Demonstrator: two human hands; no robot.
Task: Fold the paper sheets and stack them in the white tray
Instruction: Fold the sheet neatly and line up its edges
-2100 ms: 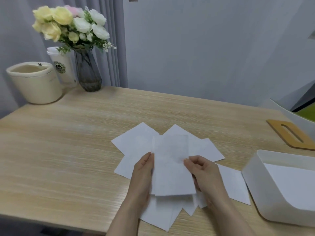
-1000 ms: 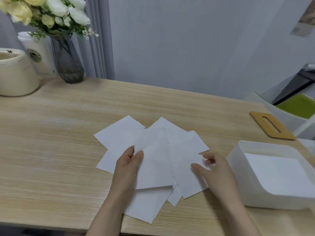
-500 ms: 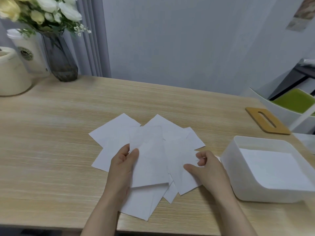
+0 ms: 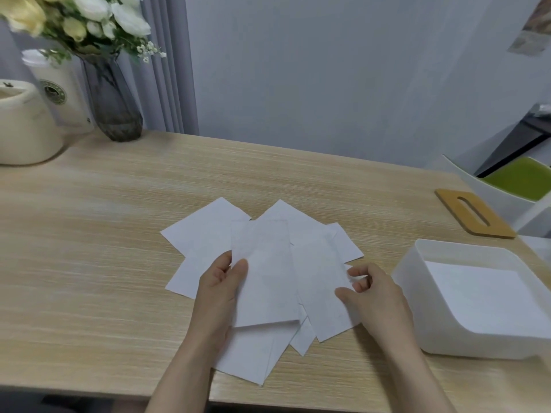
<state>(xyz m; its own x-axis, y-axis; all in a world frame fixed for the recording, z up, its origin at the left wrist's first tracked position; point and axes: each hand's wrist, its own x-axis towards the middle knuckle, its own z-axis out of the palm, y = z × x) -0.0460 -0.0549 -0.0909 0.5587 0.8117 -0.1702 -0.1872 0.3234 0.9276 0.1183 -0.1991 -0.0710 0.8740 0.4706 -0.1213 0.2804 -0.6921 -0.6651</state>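
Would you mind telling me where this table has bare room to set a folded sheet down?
The table lies bare left of the spread paper sheets, and behind them toward the vase. A narrower bare strip runs between the sheets and the wooden lid. It is crowded between the right hand and the white tray.

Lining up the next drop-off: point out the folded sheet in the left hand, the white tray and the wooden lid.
folded sheet [image 4: 265, 275], head view, middle of its top face.
white tray [image 4: 410, 281], head view, near left wall.
wooden lid [image 4: 447, 198], head view, bare wood left of its slot.
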